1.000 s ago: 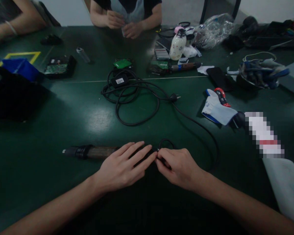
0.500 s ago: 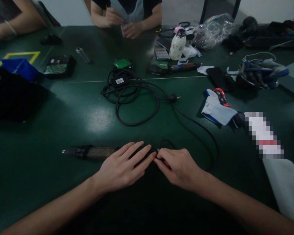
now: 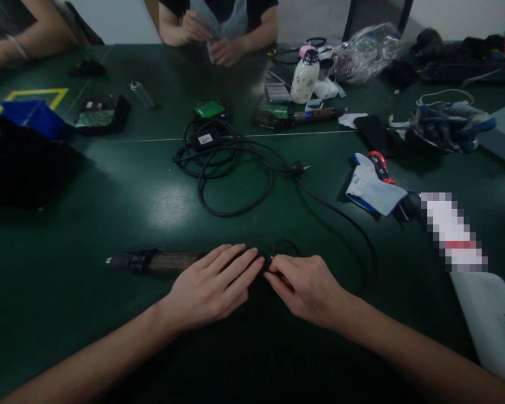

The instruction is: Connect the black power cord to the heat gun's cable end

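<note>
An electric screwdriver (image 3: 168, 262) lies on the green table, its metal tip pointing left. My left hand (image 3: 212, 286) lies over the rear part of its body, fingers closed around it and hiding much of it. At the tool's rear end, my right hand (image 3: 309, 289) pinches the cable connector (image 3: 268, 262), which the fingers mostly cover. From there a black cable (image 3: 372, 247) curves away to the right and back to a loose coil with a black adapter box (image 3: 206, 139) and a plug (image 3: 299, 168).
Beyond the coil are circuit-board units (image 3: 210, 109), another electric screwdriver (image 3: 317, 115) and a patterned bottle (image 3: 305, 77). A work glove (image 3: 374, 188) and a white case (image 3: 488, 320) lie at right. A blue bin (image 3: 36, 118) stands left. Two other people sit across the table.
My left fingertips have drawn slightly left, away from the right hand's pinch. The right hand and the screwdriver look almost unmoved.
</note>
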`<move>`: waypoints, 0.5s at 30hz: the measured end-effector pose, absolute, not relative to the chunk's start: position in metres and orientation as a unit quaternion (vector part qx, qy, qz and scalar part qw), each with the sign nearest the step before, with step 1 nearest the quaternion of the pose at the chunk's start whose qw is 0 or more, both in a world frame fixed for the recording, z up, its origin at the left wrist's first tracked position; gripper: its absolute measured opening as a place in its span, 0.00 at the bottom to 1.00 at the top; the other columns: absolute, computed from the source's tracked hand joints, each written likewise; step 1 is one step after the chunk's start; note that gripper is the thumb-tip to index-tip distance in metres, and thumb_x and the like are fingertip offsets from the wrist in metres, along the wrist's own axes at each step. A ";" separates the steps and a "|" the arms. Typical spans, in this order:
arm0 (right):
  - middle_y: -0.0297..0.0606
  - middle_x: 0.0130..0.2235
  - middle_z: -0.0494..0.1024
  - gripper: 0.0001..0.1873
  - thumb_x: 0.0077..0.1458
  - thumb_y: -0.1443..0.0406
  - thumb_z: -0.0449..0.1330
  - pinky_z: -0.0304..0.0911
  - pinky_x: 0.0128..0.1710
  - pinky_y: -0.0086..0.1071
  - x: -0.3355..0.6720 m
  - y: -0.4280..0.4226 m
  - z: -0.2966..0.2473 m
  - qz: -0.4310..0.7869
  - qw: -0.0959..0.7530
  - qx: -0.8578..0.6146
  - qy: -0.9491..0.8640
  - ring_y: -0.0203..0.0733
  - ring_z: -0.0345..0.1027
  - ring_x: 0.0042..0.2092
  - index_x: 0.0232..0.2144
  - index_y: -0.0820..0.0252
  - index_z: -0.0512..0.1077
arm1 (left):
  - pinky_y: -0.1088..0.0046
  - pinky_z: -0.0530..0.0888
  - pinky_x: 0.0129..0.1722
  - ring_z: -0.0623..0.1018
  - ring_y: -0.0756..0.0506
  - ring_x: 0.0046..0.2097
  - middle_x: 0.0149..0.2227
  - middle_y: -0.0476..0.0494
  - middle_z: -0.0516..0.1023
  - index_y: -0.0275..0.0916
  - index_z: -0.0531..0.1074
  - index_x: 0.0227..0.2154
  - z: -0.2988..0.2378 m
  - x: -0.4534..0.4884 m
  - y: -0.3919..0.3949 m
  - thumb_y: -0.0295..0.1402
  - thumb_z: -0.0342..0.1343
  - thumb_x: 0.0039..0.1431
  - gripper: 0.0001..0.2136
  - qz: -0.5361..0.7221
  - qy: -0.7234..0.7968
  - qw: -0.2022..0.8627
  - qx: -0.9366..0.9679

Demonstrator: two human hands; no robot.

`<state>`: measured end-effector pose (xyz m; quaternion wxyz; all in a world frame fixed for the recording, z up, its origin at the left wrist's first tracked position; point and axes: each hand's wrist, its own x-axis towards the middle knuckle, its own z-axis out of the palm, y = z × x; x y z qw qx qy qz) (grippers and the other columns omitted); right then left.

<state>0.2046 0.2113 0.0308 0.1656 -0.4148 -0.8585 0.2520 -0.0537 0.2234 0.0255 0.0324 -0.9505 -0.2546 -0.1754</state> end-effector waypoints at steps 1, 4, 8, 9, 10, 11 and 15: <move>0.34 0.34 0.77 0.10 0.74 0.63 0.52 0.55 0.30 0.31 0.205 0.211 0.031 0.252 0.166 -0.415 -0.858 0.35 0.69 0.31 0.37 0.59 0.66 | 0.54 0.77 0.59 0.76 0.35 0.61 0.64 0.38 0.74 0.32 0.69 0.65 0.025 -0.054 0.223 0.31 0.58 0.67 0.24 -0.177 -0.258 0.031 -0.949; 0.35 0.34 0.77 0.09 0.74 0.63 0.52 0.56 0.30 0.31 0.205 0.211 0.032 0.258 0.165 -0.412 -0.858 0.35 0.68 0.31 0.38 0.59 0.66 | 0.55 0.77 0.59 0.76 0.36 0.61 0.64 0.39 0.75 0.33 0.66 0.67 0.026 -0.054 0.224 0.32 0.58 0.67 0.26 -0.171 -0.261 0.028 -0.950; 0.35 0.36 0.77 0.08 0.73 0.65 0.52 0.56 0.30 0.30 0.205 0.211 0.032 0.254 0.161 -0.405 -0.863 0.35 0.68 0.31 0.39 0.59 0.66 | 0.52 0.77 0.57 0.76 0.33 0.61 0.64 0.38 0.74 0.38 0.66 0.67 0.028 -0.055 0.224 0.35 0.59 0.68 0.27 -0.157 -0.249 0.030 -0.955; 0.35 0.36 0.77 0.08 0.73 0.65 0.51 0.56 0.30 0.31 0.205 0.211 0.032 0.251 0.159 -0.404 -0.865 0.35 0.68 0.31 0.39 0.59 0.66 | 0.52 0.77 0.57 0.76 0.33 0.61 0.64 0.38 0.74 0.38 0.67 0.67 0.029 -0.055 0.224 0.35 0.59 0.67 0.27 -0.156 -0.249 0.031 -0.955; 0.35 0.35 0.77 0.08 0.73 0.65 0.52 0.55 0.30 0.31 0.205 0.211 0.032 0.249 0.158 -0.403 -0.866 0.35 0.67 0.31 0.39 0.59 0.66 | 0.52 0.78 0.57 0.76 0.33 0.62 0.64 0.38 0.74 0.38 0.67 0.67 0.029 -0.056 0.224 0.35 0.59 0.68 0.26 -0.156 -0.249 0.031 -0.955; 0.35 0.35 0.76 0.08 0.73 0.65 0.52 0.55 0.30 0.31 0.205 0.211 0.032 0.247 0.157 -0.404 -0.867 0.35 0.67 0.31 0.38 0.59 0.66 | 0.52 0.78 0.57 0.75 0.33 0.62 0.64 0.38 0.74 0.38 0.68 0.67 0.030 -0.056 0.223 0.35 0.59 0.68 0.26 -0.157 -0.249 0.030 -0.955; 0.35 0.35 0.76 0.08 0.73 0.64 0.52 0.54 0.29 0.31 0.205 0.211 0.033 0.256 0.155 -0.406 -0.864 0.35 0.66 0.31 0.38 0.59 0.66 | 0.52 0.78 0.57 0.75 0.32 0.63 0.64 0.38 0.74 0.39 0.70 0.65 0.029 -0.056 0.223 0.36 0.58 0.68 0.23 -0.164 -0.245 0.028 -0.955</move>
